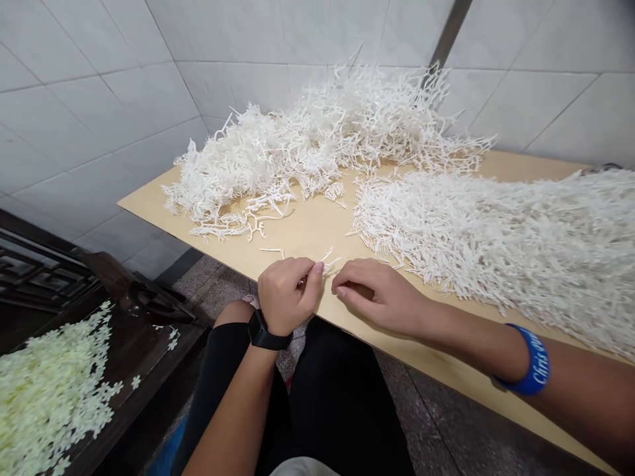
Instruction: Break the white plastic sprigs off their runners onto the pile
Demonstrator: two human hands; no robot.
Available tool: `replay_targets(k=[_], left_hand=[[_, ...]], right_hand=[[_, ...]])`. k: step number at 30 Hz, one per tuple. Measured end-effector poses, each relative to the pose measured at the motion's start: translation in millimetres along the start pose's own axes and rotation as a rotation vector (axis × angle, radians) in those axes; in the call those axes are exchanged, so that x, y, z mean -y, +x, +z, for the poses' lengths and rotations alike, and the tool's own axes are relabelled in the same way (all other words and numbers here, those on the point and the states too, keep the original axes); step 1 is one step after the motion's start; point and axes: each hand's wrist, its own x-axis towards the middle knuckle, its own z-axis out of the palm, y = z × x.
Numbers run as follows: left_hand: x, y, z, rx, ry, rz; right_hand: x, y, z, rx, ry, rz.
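White, plastic-looking bits are covering much of the tan tabletop (310, 228), and I am watching through the head camera from far away. My left hand (285, 291) is pinching a thin white sprig (328, 253) between thumb and finger, just above the table's near edge. My right hand (380, 297) is curling beside it, thumb and finger tips sitting close together; I cannot tell if they are holding anything. I am guessing that the step in hand is working on one small sprig with both hands, so the next move is calling for a soft, careful pinch. Behind the hands, a tangled heap (317, 139) is showing long, forked twigs, all loose and springy. On the right, a flatter pile (496, 231) is looking shaggy, with short, thin bits lying close. Down on the left, pale green flower shapes (49, 390) are resting on dark, shiny wood (141, 354).
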Motion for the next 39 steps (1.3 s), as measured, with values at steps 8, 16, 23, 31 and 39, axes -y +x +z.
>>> replay_targets(k=[8, 16, 23, 31, 39], left_hand=[[0.3, 0.6, 1.4, -0.042, -0.011, 0.022], [0.0, 0.7, 1.9, -0.054, -0.014, 0.035], [0.3, 0.7, 1.9, -0.048, -0.017, 0.041], [1.2, -0.5, 0.7, -0.044, -0.036, 0.057], [0.1, 0.6, 0.0, -0.048, -0.041, 0.079]], right_hand=[[1.3, 0.2, -1.8, 0.02, 0.005, 0.016], [0.2, -0.1, -1.4, 0.02, 0.006, -0.001], [2.0, 0.9, -2.4, 0.02, -0.002, 0.0], [0.9, 0.2, -2.7, 0.022, -0.014, 0.002], [0.9, 1.1, -3.0, 0.03, -0.006, -0.001]])
